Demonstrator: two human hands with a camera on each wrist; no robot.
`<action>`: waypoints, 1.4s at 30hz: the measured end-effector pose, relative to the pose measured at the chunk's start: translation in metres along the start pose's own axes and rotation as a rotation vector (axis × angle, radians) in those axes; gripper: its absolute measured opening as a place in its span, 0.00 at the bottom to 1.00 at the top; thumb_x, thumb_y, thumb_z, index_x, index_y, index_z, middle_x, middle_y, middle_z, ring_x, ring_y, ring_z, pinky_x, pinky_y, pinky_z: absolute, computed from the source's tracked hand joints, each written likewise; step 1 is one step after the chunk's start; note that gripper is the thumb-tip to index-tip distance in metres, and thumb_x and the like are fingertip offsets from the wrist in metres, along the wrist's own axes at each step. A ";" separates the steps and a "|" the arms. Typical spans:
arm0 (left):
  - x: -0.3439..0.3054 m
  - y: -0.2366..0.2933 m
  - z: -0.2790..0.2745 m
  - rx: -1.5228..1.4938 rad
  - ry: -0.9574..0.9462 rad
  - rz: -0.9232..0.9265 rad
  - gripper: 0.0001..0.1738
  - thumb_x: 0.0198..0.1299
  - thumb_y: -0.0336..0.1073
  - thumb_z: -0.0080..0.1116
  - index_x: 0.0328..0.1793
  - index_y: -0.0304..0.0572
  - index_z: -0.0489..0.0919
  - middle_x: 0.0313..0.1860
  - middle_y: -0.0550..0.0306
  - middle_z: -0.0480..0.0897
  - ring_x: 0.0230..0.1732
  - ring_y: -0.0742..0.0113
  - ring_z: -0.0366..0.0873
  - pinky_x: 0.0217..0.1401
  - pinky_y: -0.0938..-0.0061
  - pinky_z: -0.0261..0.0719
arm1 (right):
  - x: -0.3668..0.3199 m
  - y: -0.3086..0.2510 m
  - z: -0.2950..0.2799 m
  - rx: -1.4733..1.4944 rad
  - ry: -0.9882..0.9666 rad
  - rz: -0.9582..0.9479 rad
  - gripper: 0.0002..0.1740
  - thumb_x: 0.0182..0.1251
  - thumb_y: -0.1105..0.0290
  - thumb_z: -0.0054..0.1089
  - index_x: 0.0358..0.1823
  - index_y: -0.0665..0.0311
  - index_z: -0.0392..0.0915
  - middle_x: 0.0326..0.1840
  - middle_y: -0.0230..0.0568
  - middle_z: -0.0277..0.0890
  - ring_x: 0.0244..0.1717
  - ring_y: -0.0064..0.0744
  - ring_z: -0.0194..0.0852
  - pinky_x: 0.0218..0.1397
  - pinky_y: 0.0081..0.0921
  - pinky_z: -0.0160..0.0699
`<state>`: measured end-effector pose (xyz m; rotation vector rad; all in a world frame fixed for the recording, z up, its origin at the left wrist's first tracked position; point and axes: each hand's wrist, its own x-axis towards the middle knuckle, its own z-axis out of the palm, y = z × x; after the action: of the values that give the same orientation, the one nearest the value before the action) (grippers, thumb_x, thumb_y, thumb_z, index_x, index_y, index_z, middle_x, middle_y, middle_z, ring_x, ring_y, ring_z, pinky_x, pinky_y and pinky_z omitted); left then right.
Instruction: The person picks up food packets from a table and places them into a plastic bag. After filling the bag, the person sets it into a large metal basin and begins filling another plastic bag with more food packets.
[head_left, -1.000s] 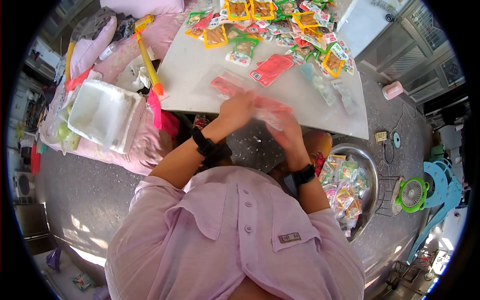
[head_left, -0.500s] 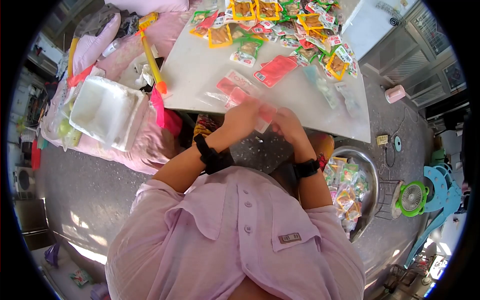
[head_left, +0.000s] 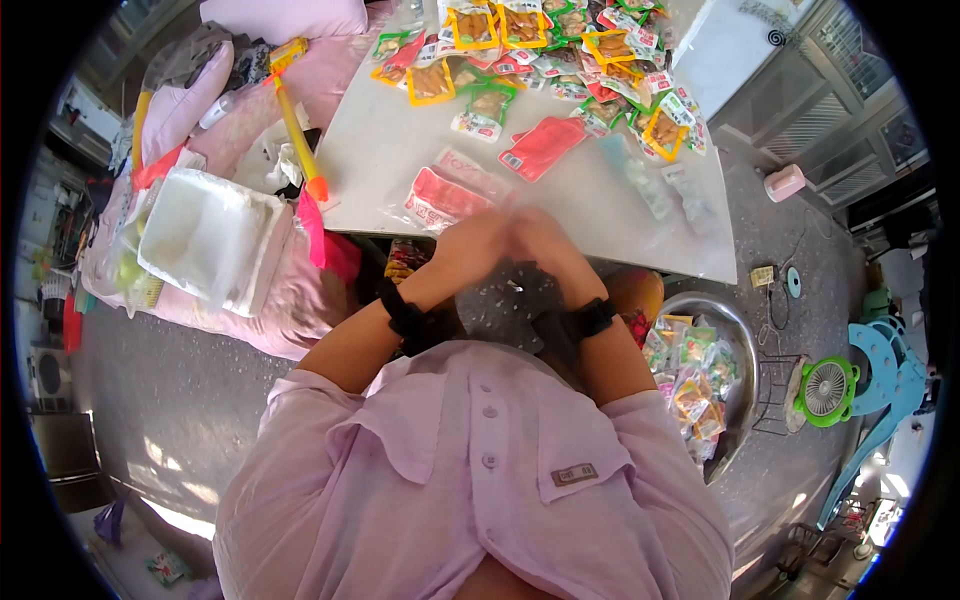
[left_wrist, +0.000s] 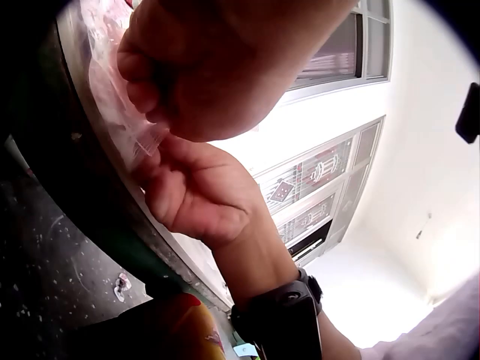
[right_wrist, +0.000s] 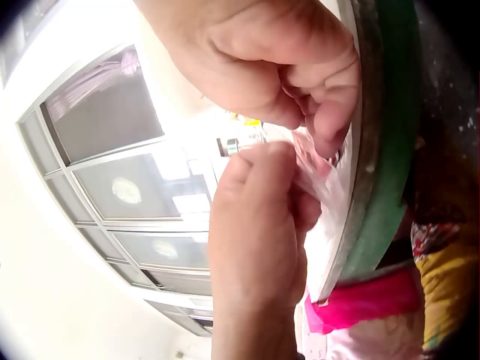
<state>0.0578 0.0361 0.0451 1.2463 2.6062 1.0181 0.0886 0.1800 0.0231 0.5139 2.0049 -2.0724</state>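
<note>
My left hand (head_left: 472,243) and right hand (head_left: 548,243) meet at the table's near edge, knuckles close together. Fingers of both curl around thin clear plastic (left_wrist: 139,139), which looks like a packaging bag; the pinched part is mostly hidden behind them. In the right wrist view the plastic film (right_wrist: 324,187) runs down from between the two hands. Just beyond my left hand, a red-printed clear bag (head_left: 445,197) lies on the table (head_left: 390,150). A flat red packet (head_left: 543,148) rests farther back.
Many small food packets (head_left: 560,50) heap at the table's back. Pale clear packets (head_left: 640,175) lie to the right. A metal basin (head_left: 750,385) of packets stands by my right leg. On the left, a white foam box (head_left: 205,235) sits on a pink-covered bed (head_left: 285,315).
A red-printed piece moved from between my hands to the table on the left, beside the clear plastic. My hands have come together, the right moving in toward the left.
</note>
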 end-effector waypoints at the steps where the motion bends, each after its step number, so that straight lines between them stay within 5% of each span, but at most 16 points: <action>1: 0.000 -0.001 -0.001 -0.012 -0.003 0.013 0.17 0.49 0.33 0.47 0.48 0.42 0.69 0.39 0.49 0.74 0.41 0.52 0.72 0.39 0.65 0.72 | 0.000 0.000 -0.010 -0.081 0.067 -0.060 0.12 0.53 0.73 0.47 0.39 0.68 0.69 0.25 0.39 0.72 0.25 0.26 0.72 0.26 0.25 0.71; 4: -0.003 -0.017 0.010 0.114 0.229 0.240 0.18 0.46 0.34 0.52 0.47 0.44 0.71 0.40 0.52 0.73 0.43 0.54 0.70 0.42 0.64 0.70 | 0.010 0.000 -0.034 -0.309 0.334 -0.237 0.15 0.50 0.73 0.52 0.41 0.70 0.68 0.24 0.40 0.72 0.23 0.25 0.71 0.23 0.23 0.69; 7: -0.008 -0.013 0.009 0.294 0.229 0.156 0.20 0.41 0.36 0.56 0.45 0.45 0.72 0.44 0.55 0.71 0.49 0.55 0.66 0.47 0.62 0.66 | 0.025 -0.004 -0.040 -0.370 0.604 -0.319 0.18 0.48 0.73 0.54 0.41 0.72 0.66 0.23 0.42 0.71 0.19 0.25 0.70 0.19 0.22 0.67; 15: -0.013 -0.028 0.019 0.412 0.135 0.134 0.23 0.39 0.40 0.58 0.46 0.45 0.71 0.48 0.55 0.70 0.55 0.55 0.62 0.53 0.60 0.62 | 0.071 -0.015 -0.044 -0.038 0.465 -0.158 0.13 0.45 0.71 0.54 0.31 0.73 0.69 0.20 0.41 0.70 0.13 0.27 0.67 0.13 0.22 0.64; 20: -0.012 -0.026 0.018 0.415 0.130 0.119 0.24 0.39 0.41 0.58 0.46 0.45 0.71 0.48 0.55 0.70 0.55 0.55 0.62 0.53 0.60 0.62 | 0.103 0.016 -0.052 0.244 0.422 -0.361 0.06 0.46 0.73 0.52 0.26 0.68 0.71 0.20 0.37 0.69 0.17 0.24 0.67 0.17 0.20 0.65; 28: -0.017 -0.016 0.009 0.247 0.228 0.178 0.24 0.37 0.38 0.59 0.45 0.44 0.71 0.46 0.54 0.70 0.52 0.56 0.63 0.51 0.63 0.64 | 0.007 -0.030 -0.032 0.308 0.494 -0.387 0.05 0.52 0.75 0.48 0.31 0.64 0.73 0.25 0.32 0.70 0.25 0.20 0.67 0.24 0.18 0.66; 31: -0.017 -0.018 0.009 -0.001 0.248 0.241 0.24 0.40 0.37 0.58 0.47 0.43 0.69 0.45 0.52 0.70 0.50 0.54 0.65 0.51 0.67 0.64 | -0.017 -0.027 -0.027 0.047 0.558 -0.541 0.06 0.54 0.75 0.47 0.32 0.65 0.72 0.26 0.33 0.71 0.26 0.21 0.68 0.26 0.19 0.67; 36: -0.022 0.005 0.001 -0.916 0.072 -0.170 0.19 0.50 0.38 0.54 0.48 0.43 0.68 0.40 0.56 0.72 0.41 0.65 0.70 0.43 0.73 0.69 | -0.047 -0.009 -0.001 -0.798 0.628 -1.145 0.07 0.51 0.77 0.47 0.33 0.66 0.72 0.23 0.42 0.69 0.25 0.37 0.68 0.27 0.29 0.67; 40: -0.025 0.017 -0.002 -1.557 -0.013 -0.384 0.15 0.56 0.35 0.48 0.49 0.39 0.67 0.45 0.54 0.72 0.46 0.66 0.71 0.48 0.71 0.70 | -0.071 0.003 0.030 -0.986 0.402 -1.129 0.07 0.47 0.75 0.50 0.31 0.65 0.72 0.25 0.43 0.68 0.29 0.45 0.66 0.29 0.37 0.65; 42: -0.026 0.006 0.004 -1.563 -0.038 -0.414 0.14 0.56 0.35 0.47 0.48 0.38 0.68 0.43 0.55 0.73 0.44 0.66 0.72 0.47 0.71 0.71 | -0.070 0.016 0.035 -0.990 0.363 -1.148 0.07 0.47 0.74 0.50 0.31 0.65 0.72 0.27 0.41 0.68 0.31 0.44 0.66 0.30 0.37 0.64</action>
<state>0.0797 0.0222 0.0404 0.2583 1.0933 2.0601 0.1552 0.1384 0.0362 -0.6440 3.6339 -0.8955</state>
